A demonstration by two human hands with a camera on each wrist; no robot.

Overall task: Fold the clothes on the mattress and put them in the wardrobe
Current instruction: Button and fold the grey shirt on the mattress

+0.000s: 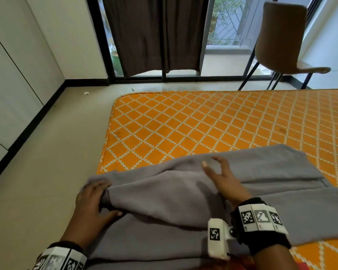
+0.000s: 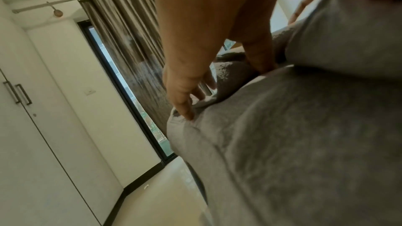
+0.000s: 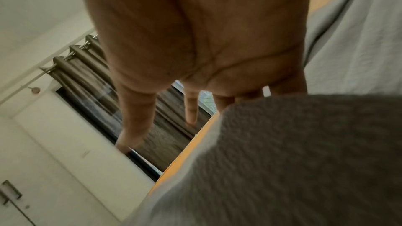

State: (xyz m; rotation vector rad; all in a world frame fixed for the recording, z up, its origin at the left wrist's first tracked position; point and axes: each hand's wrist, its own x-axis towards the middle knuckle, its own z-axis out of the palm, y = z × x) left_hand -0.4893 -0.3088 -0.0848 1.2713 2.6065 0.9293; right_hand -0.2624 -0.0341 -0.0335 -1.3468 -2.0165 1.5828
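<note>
The left hand [image 1: 90, 203] pinches a fold of the grey garment [image 1: 183, 201] at its left end; the right hand [image 1: 222, 180] hovers spread, fingers loose, above it. The garment lies on the orange mattress [image 1: 203, 121], near edge. No readable writing.

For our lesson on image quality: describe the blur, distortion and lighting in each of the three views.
Head view: sharp on the grey garment and mattress, the chair bent by the wide lens. Left wrist view: dim, the left hand and cloth soft. Right wrist view: the right hand and near cloth blurred and shadowed.
</note>
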